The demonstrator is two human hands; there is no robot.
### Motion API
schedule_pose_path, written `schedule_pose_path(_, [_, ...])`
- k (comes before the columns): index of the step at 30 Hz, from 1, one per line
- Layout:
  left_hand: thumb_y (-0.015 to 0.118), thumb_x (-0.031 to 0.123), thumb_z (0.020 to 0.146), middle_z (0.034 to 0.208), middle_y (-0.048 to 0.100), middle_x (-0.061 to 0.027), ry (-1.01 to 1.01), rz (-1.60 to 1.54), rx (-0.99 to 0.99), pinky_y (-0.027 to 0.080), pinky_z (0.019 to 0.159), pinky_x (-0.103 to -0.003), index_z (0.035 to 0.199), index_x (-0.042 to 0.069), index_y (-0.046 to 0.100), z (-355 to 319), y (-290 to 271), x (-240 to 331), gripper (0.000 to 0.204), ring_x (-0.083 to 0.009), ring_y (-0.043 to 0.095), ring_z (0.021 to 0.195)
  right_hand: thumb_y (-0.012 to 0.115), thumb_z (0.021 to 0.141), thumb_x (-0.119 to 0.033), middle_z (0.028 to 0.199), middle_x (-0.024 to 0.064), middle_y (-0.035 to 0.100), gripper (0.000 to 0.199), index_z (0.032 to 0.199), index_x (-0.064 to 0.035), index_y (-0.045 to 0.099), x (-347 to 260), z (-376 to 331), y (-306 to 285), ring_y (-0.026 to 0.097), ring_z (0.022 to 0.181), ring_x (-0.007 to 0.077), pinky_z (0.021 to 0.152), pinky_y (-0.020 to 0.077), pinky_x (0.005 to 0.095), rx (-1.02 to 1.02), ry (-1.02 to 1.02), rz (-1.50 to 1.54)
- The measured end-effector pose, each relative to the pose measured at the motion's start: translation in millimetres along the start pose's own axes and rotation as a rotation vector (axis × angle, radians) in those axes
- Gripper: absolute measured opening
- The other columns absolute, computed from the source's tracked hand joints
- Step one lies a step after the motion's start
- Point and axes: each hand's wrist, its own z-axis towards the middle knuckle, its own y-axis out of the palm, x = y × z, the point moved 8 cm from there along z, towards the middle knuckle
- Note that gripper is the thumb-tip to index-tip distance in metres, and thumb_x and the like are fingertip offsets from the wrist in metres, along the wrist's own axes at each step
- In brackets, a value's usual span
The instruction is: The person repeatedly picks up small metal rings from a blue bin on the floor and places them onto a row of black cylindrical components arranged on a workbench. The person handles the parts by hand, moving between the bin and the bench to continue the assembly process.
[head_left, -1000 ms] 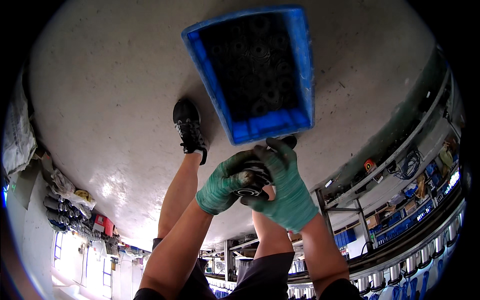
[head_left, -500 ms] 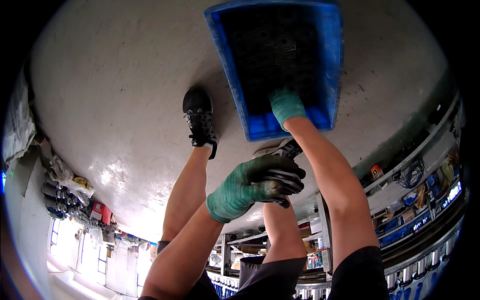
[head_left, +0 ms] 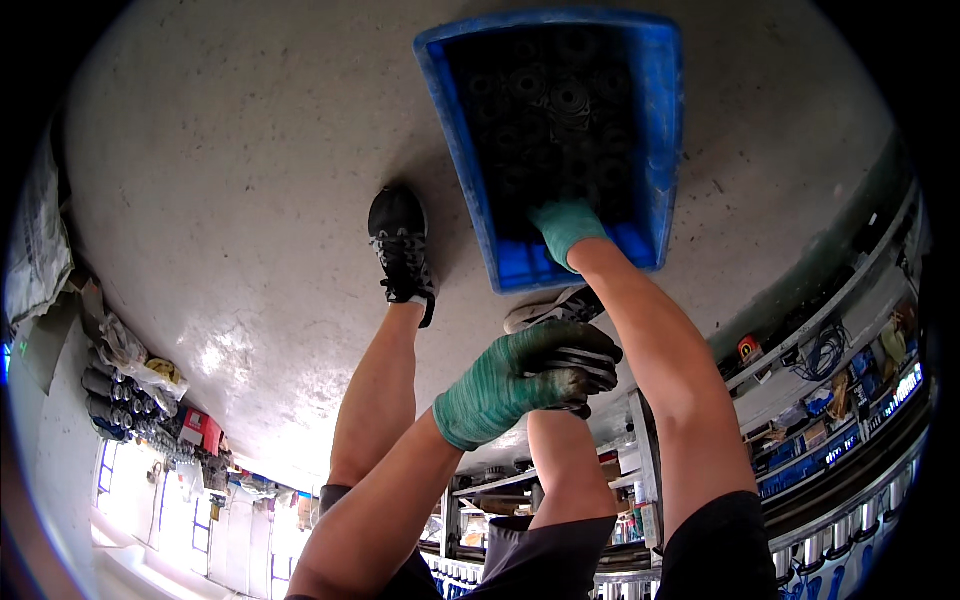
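Note:
My left hand (head_left: 525, 378), in a green glove with dark-coated fingers, is closed in front of my legs. Dark, shiny-edged shapes show between its thumb and fingers; whether they are held parts or coated fingers is unclear. The blue plastic bin (head_left: 668, 150) stands on the floor ahead of me. Inside lie several dark round parts (head_left: 570, 98) with ringed faces. My right hand (head_left: 570, 230), also green-gloved, reaches into the near end of this bin. Its fingers disappear in the shadow there, so their grip is hidden.
My black shoe (head_left: 399, 235) stands left of the bin, the other (head_left: 555, 308) at its near edge. Shelving (head_left: 800, 350) with cables and small goods runs along the right. Stacked metal parts (head_left: 125, 400) and a red box (head_left: 203, 430) sit at the left.
My left hand has shifted slightly right and downward, still closed. The right hand has moved a little to the left and lower within the bin. The bin sits slightly lower in view.

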Motion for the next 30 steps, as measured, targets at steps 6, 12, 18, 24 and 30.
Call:
schedule_pose_path(6, [0.079, 0.030, 0.086, 0.134, 0.060, -0.0251, 0.006, -0.015, 0.014, 0.058, 0.093, -0.048, 0.145, -0.001, 0.044, 0.3, -2.4, -0.4, 0.075, -0.0346, 0.061, 0.123, 0.082, 0.078, -0.022, 0.140, 0.0261, 0.055, 0.079, 0.145, 0.0004, 0.047, 25.3, -29.7, 3.0, 0.054, 0.130, 0.0383, 0.110, 0.0449, 0.0403, 0.142, 0.212, 0.809])
schedule_pose_path(12, [0.080, 0.031, 0.085, 0.135, 0.059, -0.0261, 0.010, -0.043, 0.018, 0.058, 0.093, -0.049, 0.145, -0.001, 0.042, 4.7, 0.4, 0.9, 0.079, -0.0370, 0.061, 0.124, 0.084, 0.075, -0.024, 0.147, 0.0249, 0.040, 0.070, 0.138, -0.0121, 0.057, -22.0, -13.3, 4.9, 0.048, 0.133, 0.0413, 0.108, 0.0474, 0.0435, 0.144, 0.186, 0.365])
schedule_pose_path(18, [0.081, 0.032, 0.085, 0.133, 0.060, -0.0253, -0.005, -0.045, 0.049, 0.058, 0.093, -0.049, 0.145, -0.001, 0.043, 4.5, -4.6, 3.8, 0.079, -0.0376, 0.061, 0.123, 0.085, 0.074, -0.023, 0.147, 0.0232, 0.042, 0.069, 0.136, -0.0153, 0.058, -37.2, -0.4, 5.7, 0.047, 0.132, 0.0413, 0.107, 0.0473, 0.0464, 0.076, 0.117, 0.248])
schedule_pose_path(24, [0.081, 0.036, 0.084, 0.133, 0.060, -0.0232, -0.017, -0.039, 0.042, 0.059, 0.092, -0.049, 0.145, -0.001, 0.044, 9.7, 2.7, 0.9, 0.080, -0.0359, 0.061, 0.123, 0.084, 0.074, -0.019, 0.145, 0.0250, 0.044, 0.074, 0.140, -0.0113, 0.051, -14.1, 8.7, 47.5, 0.048, 0.130, 0.0413, 0.107, 0.0466, 0.0427, 0.236, 0.066, 0.570])
schedule_pose_path(30, [0.080, 0.035, 0.086, 0.134, 0.059, -0.0224, -0.026, -0.032, 0.060, 0.058, 0.093, -0.048, 0.146, 0.000, 0.043, 7.5, -1.4, -3.0, 0.079, -0.0342, 0.060, 0.124, 0.085, 0.071, -0.021, 0.141, 0.0252, 0.049, 0.087, 0.146, -0.0068, 0.042, -11.1, 4.9, 37.7, 0.051, 0.128, 0.0395, 0.106, 0.0471, 0.0426, 0.310, 0.121, 0.780])
